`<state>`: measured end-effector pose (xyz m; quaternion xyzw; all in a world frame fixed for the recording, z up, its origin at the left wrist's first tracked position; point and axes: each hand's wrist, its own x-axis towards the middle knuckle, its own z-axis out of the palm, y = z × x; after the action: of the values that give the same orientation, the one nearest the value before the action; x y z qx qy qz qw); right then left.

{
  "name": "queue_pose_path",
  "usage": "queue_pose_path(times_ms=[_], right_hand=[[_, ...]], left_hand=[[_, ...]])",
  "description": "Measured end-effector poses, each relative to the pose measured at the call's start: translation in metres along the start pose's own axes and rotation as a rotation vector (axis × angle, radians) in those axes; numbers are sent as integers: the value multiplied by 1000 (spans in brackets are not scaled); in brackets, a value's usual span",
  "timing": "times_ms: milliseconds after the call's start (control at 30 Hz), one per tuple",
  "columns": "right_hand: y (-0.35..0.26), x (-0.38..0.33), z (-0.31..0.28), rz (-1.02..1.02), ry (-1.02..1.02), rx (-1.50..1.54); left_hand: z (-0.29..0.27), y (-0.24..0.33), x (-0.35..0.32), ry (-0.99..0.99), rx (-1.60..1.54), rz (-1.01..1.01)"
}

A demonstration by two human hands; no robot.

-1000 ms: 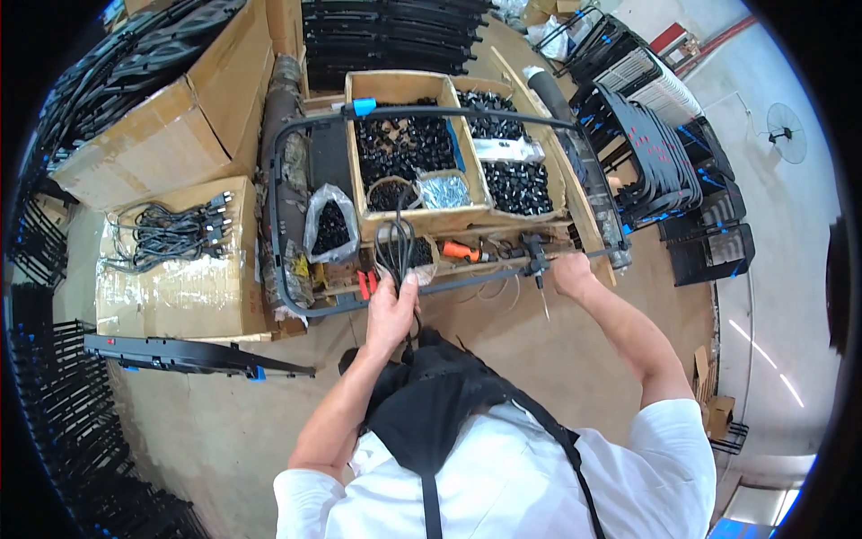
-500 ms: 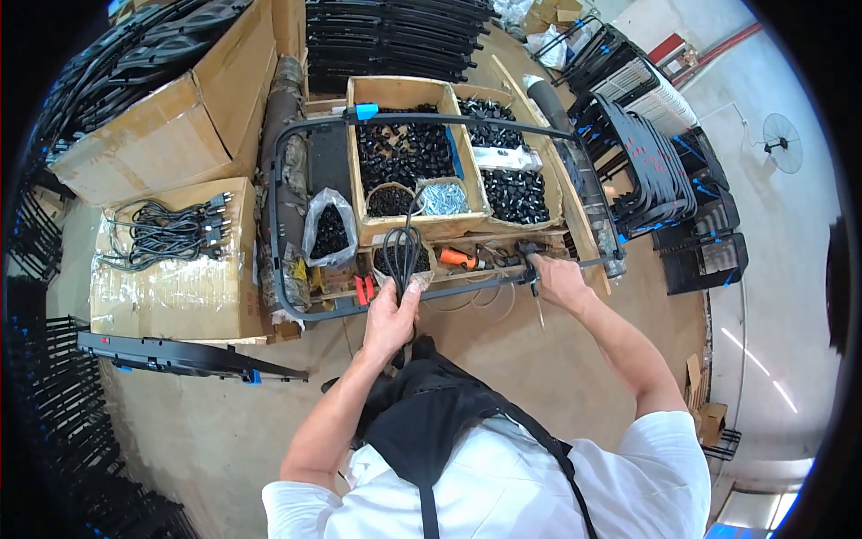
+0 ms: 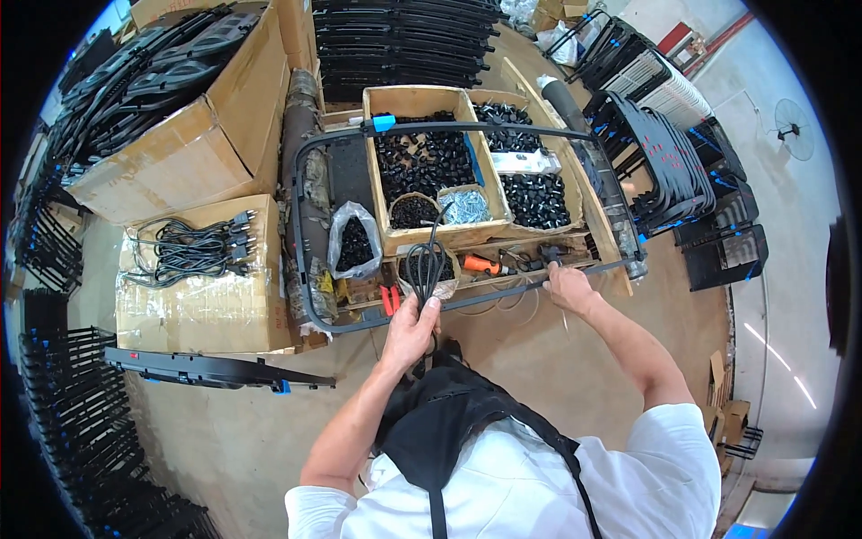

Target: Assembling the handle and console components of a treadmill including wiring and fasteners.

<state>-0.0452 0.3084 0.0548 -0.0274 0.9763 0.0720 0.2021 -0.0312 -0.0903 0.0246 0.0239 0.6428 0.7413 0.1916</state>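
Note:
A bundled black cable (image 3: 429,268) rises in loops from my left hand (image 3: 412,329), whose fingers are closed round it. Part of the cable hangs below that hand. My right hand (image 3: 571,291) is closed at the near bar of a black rectangular frame (image 3: 299,229) with rounded corners, which lies across the workbench. Whatever is between its fingers is hidden; a thin pale strip hangs beneath. Just beyond the right fingertips is a dark tool-like object (image 3: 553,254). An orange-and-black tool (image 3: 483,265) lies to its left, and red-handled pliers (image 3: 390,299) rest near my left hand.
Inside the frame, a wooden divided box (image 3: 370,162) holds small black parts and a tub of silver screws (image 3: 465,207). A plastic bag of black parts (image 3: 355,244) stands to its left. More cables (image 3: 193,251) lie on a carton (image 3: 193,323). Stacked frames (image 3: 660,148) stand at the right.
The whole view has shifted, so the bench appears farther right and lower. My right hand has moved slightly along the near bar, covering a dark fitting there. The left still holds the cable.

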Motion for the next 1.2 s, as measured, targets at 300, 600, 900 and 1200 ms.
queue_pose_path(times_ms=[300,600,900,1200], right_hand=[[-116,58,-103,45,-101,1262],[-177,139,-129,293,-16,2443],[-127,161,-165,470,347,2472],[-67,187,-190,386,471,2495]], left_hand=[[-3,11,1,-300,-567,-212],[13,32,26,-333,-858,-427],[43,71,4,-397,-759,-486],[72,105,-49,-403,-473,-473]])
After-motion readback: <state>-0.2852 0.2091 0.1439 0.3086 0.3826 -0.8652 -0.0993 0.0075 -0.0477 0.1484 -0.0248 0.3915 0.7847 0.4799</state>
